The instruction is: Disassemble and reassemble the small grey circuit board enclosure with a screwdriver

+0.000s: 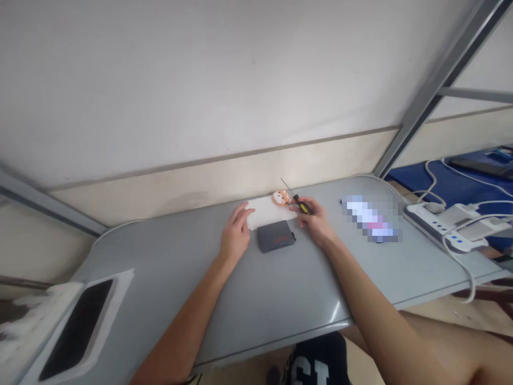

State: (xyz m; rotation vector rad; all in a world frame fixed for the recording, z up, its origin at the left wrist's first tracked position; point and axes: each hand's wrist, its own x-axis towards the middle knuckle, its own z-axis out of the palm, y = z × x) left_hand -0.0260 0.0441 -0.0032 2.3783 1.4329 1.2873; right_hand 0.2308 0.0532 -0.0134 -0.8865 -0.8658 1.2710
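My right hand [316, 220] is closed around the black and yellow handle of a screwdriver [305, 207], whose thin shaft points up and to the left. My left hand [237, 231] rests at the left edge of a white sheet [260, 209], fingers apart and holding nothing. Between my hands, just in front of the sheet, lies a dark grey box-shaped device [276, 237] with a small black part sticking out on its right side. An orange and white animal-face item [281, 198] sits at the back of the sheet, near the screwdriver.
A lit phone-like screen [371, 218], blurred out, lies on the grey table [280, 299] to the right. Beyond it stands a white power strip [444, 227] with plugs and cables. At the left, a black flat device [78, 329] lies on white paper. A wall closes the back.
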